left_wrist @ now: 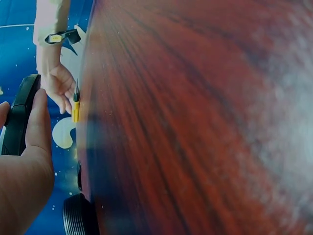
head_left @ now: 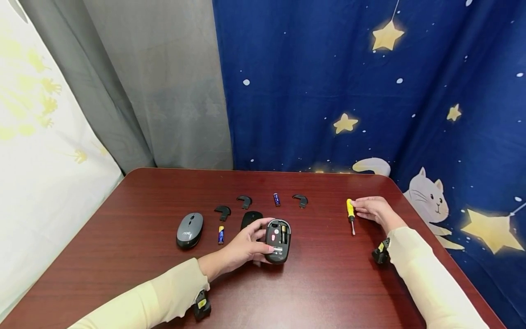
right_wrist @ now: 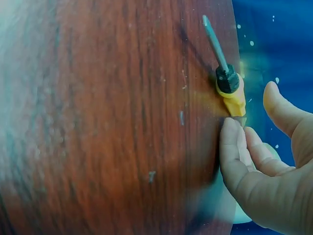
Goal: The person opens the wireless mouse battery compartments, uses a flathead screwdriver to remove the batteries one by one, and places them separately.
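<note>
My left hand (head_left: 246,246) grips a dark computer mouse (head_left: 278,242), thumb on its underside, which faces the head camera. Its battery compartment is uncovered, with a battery (head_left: 284,234) lying inside. In the left wrist view the same mouse (left_wrist: 19,115) appears edge-on between thumb and fingers. At the right, my right hand (head_left: 376,211) touches the handle of a yellow screwdriver (head_left: 350,210) lying on the table, its tip toward me. The right wrist view shows fingertips against the handle end of the screwdriver (right_wrist: 234,98), the thumb standing apart.
A grey mouse (head_left: 190,230) lies at the left, a black mouse (head_left: 251,218) partly behind my left hand. Two loose batteries, one blue-yellow (head_left: 221,235) and one blue (head_left: 277,199), lie among three black curved pieces, one (head_left: 223,212) nearer me. Curtains hang behind the table (head_left: 320,283).
</note>
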The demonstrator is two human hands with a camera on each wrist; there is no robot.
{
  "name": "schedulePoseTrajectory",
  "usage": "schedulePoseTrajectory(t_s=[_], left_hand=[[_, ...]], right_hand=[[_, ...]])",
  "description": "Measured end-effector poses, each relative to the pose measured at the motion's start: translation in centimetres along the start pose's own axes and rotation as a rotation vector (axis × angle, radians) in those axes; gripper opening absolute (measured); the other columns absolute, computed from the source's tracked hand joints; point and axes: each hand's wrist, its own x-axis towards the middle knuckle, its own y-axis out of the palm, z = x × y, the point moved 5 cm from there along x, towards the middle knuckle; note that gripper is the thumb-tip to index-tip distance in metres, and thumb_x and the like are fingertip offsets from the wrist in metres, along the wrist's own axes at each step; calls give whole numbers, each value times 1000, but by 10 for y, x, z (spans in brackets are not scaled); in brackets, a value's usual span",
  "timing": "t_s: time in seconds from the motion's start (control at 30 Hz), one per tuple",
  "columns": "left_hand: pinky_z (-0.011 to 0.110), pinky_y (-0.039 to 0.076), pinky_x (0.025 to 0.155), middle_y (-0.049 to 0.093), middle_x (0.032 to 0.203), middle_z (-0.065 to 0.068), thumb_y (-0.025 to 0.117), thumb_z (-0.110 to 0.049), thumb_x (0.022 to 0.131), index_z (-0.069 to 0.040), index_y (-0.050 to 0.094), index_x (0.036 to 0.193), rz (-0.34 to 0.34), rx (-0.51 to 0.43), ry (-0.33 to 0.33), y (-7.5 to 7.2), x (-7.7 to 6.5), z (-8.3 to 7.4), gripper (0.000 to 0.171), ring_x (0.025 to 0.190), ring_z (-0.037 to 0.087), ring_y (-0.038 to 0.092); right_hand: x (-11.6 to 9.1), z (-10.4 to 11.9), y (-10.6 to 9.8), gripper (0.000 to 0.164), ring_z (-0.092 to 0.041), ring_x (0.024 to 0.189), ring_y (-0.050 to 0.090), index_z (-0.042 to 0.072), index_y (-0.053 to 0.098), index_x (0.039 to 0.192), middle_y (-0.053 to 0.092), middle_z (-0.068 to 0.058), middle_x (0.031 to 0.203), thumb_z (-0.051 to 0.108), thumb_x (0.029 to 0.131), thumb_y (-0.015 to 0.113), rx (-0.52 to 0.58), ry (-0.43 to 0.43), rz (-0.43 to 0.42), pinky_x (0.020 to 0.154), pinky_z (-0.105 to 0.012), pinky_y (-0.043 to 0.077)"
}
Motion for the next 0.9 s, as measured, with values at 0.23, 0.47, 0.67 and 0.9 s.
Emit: schedulePoseTrajectory(t_s=[0.23,0.47,0.67,0.9], left_hand=[[47,55,79,49,136,20,65,5,88,-16,33,148,4,2,-1,1,1,0,71,107,34,62],[48,55,79,49,136,20,65,5,88,-15,34,148,5,-9,-1,1,2,2,70,107,35,62],[48,55,79,50,136,19,65,4,88,-16,34,147,11,-2,1,3,2,3,70,105,34,62],[45,56,76,50,135,19,66,5,87,-15,35,147,0,6,1,2,2,4,71,104,34,63]], right_hand=[[1,-2,3,41,-6,71,64,-13,51,121,65,4,76,6,89,69,-21,-43,-25,74,-26,56],[0,-1,9,32,-5,68,62,-7,63,106,63,5,76,15,86,75,-129,-44,-110,69,-23,56],[3,-1,11,27,-8,61,61,-5,65,97,60,-2,78,13,83,78,-171,-35,-208,63,-22,55],[3,-3,8,26,-7,60,62,-7,67,100,61,-3,78,7,81,78,-132,-32,-238,62,-22,56]])
